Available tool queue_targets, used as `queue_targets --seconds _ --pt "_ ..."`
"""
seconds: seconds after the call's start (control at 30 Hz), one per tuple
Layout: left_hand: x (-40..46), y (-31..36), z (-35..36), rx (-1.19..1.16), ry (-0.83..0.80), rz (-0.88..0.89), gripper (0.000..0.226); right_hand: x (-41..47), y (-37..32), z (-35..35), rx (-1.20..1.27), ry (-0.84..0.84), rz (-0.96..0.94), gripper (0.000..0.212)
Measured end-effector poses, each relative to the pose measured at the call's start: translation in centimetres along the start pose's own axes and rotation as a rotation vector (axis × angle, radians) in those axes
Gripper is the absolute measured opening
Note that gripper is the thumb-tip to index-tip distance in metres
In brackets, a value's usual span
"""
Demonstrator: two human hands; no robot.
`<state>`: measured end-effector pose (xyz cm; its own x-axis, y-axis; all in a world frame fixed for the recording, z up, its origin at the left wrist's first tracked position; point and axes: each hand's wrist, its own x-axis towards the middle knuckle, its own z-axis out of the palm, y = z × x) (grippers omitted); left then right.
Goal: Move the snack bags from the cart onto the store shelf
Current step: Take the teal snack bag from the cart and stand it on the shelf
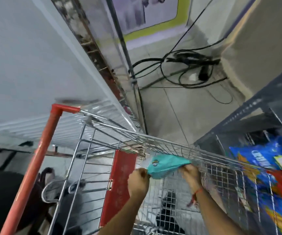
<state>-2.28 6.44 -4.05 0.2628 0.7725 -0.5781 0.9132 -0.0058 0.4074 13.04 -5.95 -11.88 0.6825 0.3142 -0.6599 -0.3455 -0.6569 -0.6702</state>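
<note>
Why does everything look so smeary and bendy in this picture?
In the head view, motion blur smears the teal snack bag held by the left hand and right hand; the blue bags on the shelf blur most; the wide lens bends the cart edges; lighting is flat, without strong glare.

Teal snack bag [166, 166] with small round logo, held crumpled and roughly level over wire cart [170, 143], gripped at both ends, blue snack bags [262, 160] with yellow and red print, upright on dark shelf [248, 114] beside cart
</note>
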Motion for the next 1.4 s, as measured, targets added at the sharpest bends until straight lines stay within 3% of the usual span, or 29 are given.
queue_targets --seconds 0.17,0.3,0.47,0.77,1.0,1.23,1.4 --pt "0.0 -0.5 -1.3 0.036 0.065 0.001 0.018 -3.1 -1.0 0.4 0.122 0.03 -0.1 0.018" --pt "-1.0 -0.1 -2.3 -0.017 0.076 0.1 0.015 -6.4 -1.7 -0.6 0.169 0.096 -0.146 0.01" --pt "-3.7 1.9 -4.0 -0.119 -0.015 0.351 0.023 -12.2 -2.6 -4.0 0.234 0.236 -0.197 0.015" --pt "-14.1 10.4 -11.2 -0.177 -0.181 0.927 0.032 -29.6 -7.0 -12.2 0.324 0.681 -0.465 0.012" --pt "-27.0 20.3 -19.0 -0.47 -0.455 1.256 0.014 -46.5 -13.9 -21.0 0.3 1.013 -0.646 0.027" --pt "-37.8 25.8 -24.2 -0.653 -0.711 1.297 0.014 -58.6 -18.5 -25.4 0.346 1.139 -0.759 0.022" --pt "-40.3 26.4 -24.7 -0.608 -0.705 1.336 0.027 -61.3 -18.0 -26.1 0.413 1.163 -0.737 0.013"
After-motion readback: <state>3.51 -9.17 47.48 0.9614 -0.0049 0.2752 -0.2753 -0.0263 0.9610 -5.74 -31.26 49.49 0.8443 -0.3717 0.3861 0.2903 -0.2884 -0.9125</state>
